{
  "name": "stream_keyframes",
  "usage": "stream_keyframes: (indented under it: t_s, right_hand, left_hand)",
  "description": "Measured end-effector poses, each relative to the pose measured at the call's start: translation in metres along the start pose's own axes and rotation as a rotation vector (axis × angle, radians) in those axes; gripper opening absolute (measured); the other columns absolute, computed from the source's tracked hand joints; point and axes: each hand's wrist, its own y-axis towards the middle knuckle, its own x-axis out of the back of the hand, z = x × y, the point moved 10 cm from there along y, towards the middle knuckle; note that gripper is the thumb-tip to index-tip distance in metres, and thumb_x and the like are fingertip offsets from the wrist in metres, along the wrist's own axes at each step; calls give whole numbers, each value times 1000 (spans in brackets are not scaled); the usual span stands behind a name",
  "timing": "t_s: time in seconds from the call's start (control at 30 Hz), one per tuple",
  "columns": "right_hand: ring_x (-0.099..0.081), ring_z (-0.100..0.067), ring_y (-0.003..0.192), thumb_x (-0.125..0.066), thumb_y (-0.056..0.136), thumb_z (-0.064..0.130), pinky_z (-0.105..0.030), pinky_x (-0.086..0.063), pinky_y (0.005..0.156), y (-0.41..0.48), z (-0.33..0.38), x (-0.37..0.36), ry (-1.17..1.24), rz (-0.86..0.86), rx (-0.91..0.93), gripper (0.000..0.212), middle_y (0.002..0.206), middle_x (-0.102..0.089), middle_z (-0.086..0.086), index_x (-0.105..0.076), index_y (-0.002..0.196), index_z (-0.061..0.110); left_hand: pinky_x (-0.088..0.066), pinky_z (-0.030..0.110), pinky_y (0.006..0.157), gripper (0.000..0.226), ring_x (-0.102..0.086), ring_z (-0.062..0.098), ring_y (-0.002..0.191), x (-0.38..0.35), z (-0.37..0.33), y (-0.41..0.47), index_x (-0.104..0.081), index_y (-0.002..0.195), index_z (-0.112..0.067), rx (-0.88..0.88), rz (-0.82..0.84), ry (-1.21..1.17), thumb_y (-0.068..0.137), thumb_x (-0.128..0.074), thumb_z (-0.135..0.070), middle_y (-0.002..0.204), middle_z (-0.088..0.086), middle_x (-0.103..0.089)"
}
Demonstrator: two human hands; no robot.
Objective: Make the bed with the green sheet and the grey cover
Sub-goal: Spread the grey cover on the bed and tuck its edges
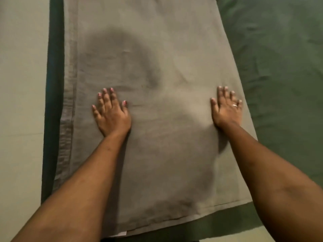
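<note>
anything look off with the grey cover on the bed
The grey cover spans only the left part of the view, leaving the green sheet bare and creased on the right. The left hand and right hand press flat on the cover.

Pale grey-green floor (21,75) down the left of view, plain, one faint seam line (21,134) across it. Another sliver of same floor at bottom right. Side of bed (52,119) dark, just beside left strip. Dim warm light, soft-edged shadows.
</note>
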Motion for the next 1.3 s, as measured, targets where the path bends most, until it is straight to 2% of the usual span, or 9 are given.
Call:
stream_keyframes:
  t_s: [0.1,0.17,0.33,0.43,0.63,0.73,0.83,0.97,1.3]
  right_hand:
    - [3,-24,148,-16,101,50,-49,1,118,6,-50,13,18,-45,-289,63,162,-1,-2,-4,154,19]
    - [2,-26,148,-21,102,44,-49,0,118,18,-18,25,46,-125,-279,62,161,-2,-6,-7,154,13]
    - [-4,-14,148,-25,102,43,-38,1,118,20,215,-3,111,27,521,53,160,-11,7,-14,152,30]
    - [-6,-12,148,-23,101,50,-38,-1,118,45,209,-4,-5,27,609,53,160,-12,11,-15,151,35]
    - [-1,-17,148,-19,100,52,-42,-2,119,129,-5,32,-26,-39,82,57,161,-5,6,-7,153,34]
    - [2,-22,148,-19,101,48,-46,0,119,140,-36,50,-26,-86,-180,60,161,-3,2,-9,154,23]
    - [-1,-21,148,-27,102,44,-41,0,117,152,73,56,37,-172,178,58,161,-6,1,-11,153,23]
    - [-4,-13,148,-22,102,46,-39,-1,117,155,177,24,13,10,532,52,160,-10,9,-14,152,33]
    - [4,-20,148,-17,100,51,-44,4,118,240,74,60,-24,-141,26,63,161,0,1,-5,154,21]
  left_hand:
    - [2,51,116,62,0,19,148,3,-6,6,-8,153,-15,80,-17,-10,100,-31,-39,161,2,-4]
    - [4,51,115,62,3,19,148,-3,-37,14,-8,153,-15,14,-10,-18,100,-31,-38,161,1,-3]
    - [6,47,116,58,7,16,147,-23,-125,51,-5,154,-20,-179,48,1,101,-27,-30,161,-3,3]
    - [4,51,115,55,3,17,148,-26,-131,71,-9,153,-24,-163,44,7,102,-25,-33,161,-4,-1]
    - [7,58,112,58,4,18,148,-25,-136,82,-10,153,-26,-77,3,21,100,-25,-44,161,-1,-2]
    - [7,62,110,64,5,19,148,-31,-163,90,-6,153,-20,-62,10,21,99,-25,-48,161,-1,0]
    - [8,58,112,62,7,18,148,-40,-215,107,-2,153,-23,-155,57,-25,100,-24,-47,161,-2,5]
    - [9,56,113,55,10,14,147,-53,-243,130,-2,152,-34,-176,82,12,101,-21,-38,160,-7,8]
    - [-4,57,113,60,-22,20,145,-55,-239,127,-32,147,-32,-172,-117,-54,89,-24,-45,156,-2,-26]
